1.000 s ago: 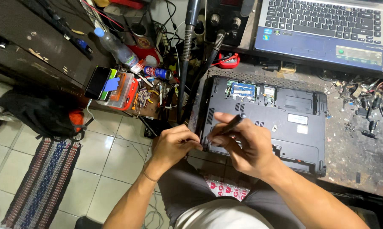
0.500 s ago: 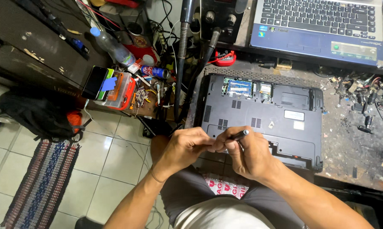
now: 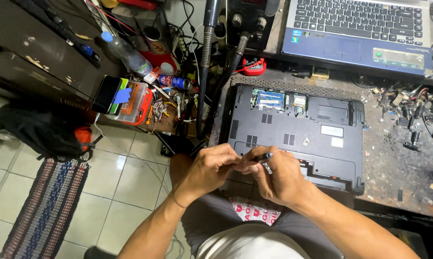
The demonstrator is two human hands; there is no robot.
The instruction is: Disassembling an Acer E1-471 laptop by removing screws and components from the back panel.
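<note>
change: hands sit slightly lower in frame than half a second ago, pose unchanged
right hand (image 3: 278, 180): grip closed on dark pen-like tool (image 3: 260, 157), centre frame
left hand (image 3: 209, 170): fingertips pinch at tool's near end
around: upturned laptop base (image 3: 298, 129) on counter (image 3: 394, 158), open laptop (image 3: 360, 29) upper right
hidden: tool tip, covered by fingers

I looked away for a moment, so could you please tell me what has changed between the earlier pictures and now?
The right hand has lowered the black pen-like tool from a raised slant to nearly level, and the left hand has closed in to meet its tip. Both hands stayed over the near edge of the upturned laptop, which has not moved on the workbench.
</note>
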